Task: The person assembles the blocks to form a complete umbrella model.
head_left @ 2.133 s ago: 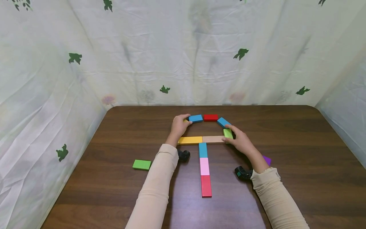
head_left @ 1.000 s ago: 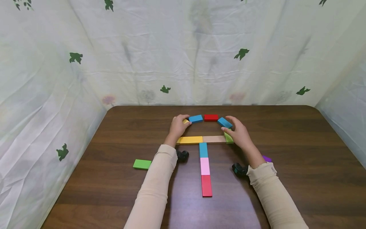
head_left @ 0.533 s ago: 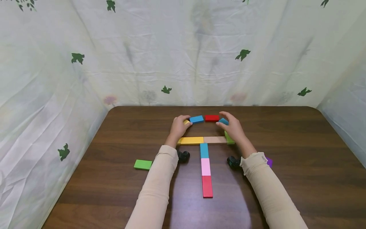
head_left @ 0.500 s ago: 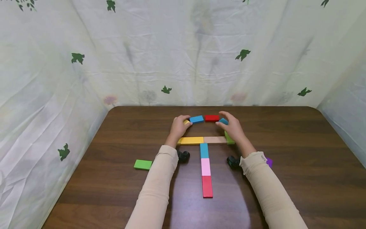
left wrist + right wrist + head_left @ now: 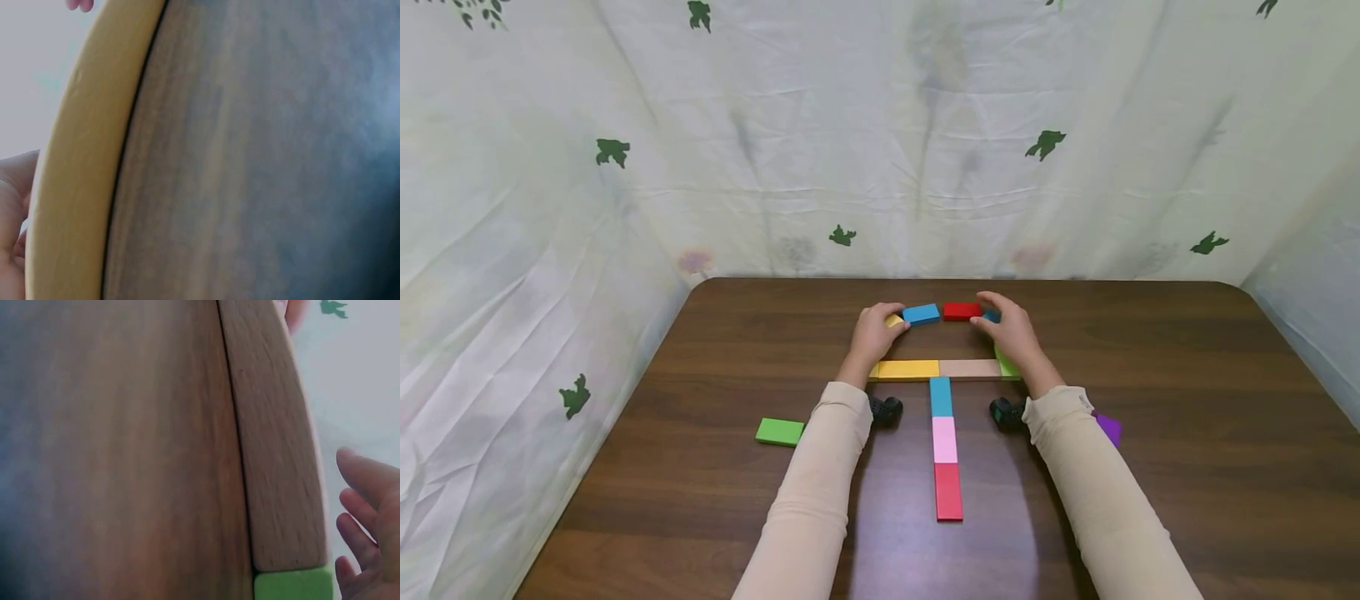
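Observation:
In the head view my left hand (image 5: pixel 871 335) pinches a small yellow block (image 5: pixel 893 321), mostly hidden by the fingers, beside a blue block (image 5: pixel 921 314). My right hand (image 5: pixel 1015 333) has thumb and fingers around another blue block (image 5: pixel 992 317), right of a red block (image 5: pixel 962 311). These form an arc above a row of a yellow-orange block (image 5: pixel 908 370), a plain wood block (image 5: pixel 970 368) and a light green block (image 5: pixel 1006 363). The left wrist view shows a yellow block (image 5: pixel 81 162) up close; the right shows plain wood meeting green.
A teal block (image 5: pixel 941 397), a pink block (image 5: pixel 945 439) and a red-pink block (image 5: pixel 948 492) run down from the row. A green block (image 5: pixel 779 432) lies left, a purple block (image 5: pixel 1108 428) right, on the brown table (image 5: pixel 662 500). A white curtain hangs behind.
My right hand has moved from the light green block up and left to the blue block beside the red one. My left hand stays at the small yellow block. The head view has shifted slightly.

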Demonstrator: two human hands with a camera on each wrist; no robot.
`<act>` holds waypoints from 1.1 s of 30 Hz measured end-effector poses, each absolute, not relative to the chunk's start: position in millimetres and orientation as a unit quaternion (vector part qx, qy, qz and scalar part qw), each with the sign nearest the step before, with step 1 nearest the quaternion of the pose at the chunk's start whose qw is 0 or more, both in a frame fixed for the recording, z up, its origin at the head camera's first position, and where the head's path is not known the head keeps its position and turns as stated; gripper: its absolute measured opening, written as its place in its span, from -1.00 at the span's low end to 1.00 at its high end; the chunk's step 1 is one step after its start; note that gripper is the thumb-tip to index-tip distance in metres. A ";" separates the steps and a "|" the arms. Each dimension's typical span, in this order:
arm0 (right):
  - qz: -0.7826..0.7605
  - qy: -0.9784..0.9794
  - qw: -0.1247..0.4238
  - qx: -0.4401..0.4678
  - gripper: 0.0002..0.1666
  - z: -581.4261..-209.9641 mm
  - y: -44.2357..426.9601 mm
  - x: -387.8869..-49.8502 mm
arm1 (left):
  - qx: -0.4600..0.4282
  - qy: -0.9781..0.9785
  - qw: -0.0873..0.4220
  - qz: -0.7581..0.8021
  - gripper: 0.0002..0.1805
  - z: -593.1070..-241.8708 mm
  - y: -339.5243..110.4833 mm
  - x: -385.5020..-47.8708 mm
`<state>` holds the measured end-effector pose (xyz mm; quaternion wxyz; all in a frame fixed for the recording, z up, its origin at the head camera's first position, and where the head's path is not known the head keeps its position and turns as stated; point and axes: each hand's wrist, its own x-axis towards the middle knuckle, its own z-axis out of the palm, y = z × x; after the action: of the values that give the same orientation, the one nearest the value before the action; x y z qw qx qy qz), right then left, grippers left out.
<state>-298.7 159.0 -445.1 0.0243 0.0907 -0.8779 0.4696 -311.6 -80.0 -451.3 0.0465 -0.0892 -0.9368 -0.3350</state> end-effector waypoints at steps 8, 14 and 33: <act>0.458 -0.885 0.028 0.076 -0.43 -450.6 158.2 -306.8 | -0.085 -0.937 0.048 -0.335 -0.62 -450.2 -79.2 -310.7; 0.445 -0.893 0.026 0.066 -0.48 -451.4 158.4 -307.9 | -0.087 -0.938 0.046 -0.333 -0.62 -450.4 -79.2 -310.5; 0.422 -0.903 0.018 0.079 -0.56 -452.5 158.7 -311.3 | -0.096 -0.936 0.049 -0.335 -0.62 -450.1 -79.2 -310.8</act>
<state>-311.3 158.7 -452.5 0.0179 0.0794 -0.9031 0.4216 -310.8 -79.2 -450.1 0.0489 -0.0956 -0.9362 -0.3347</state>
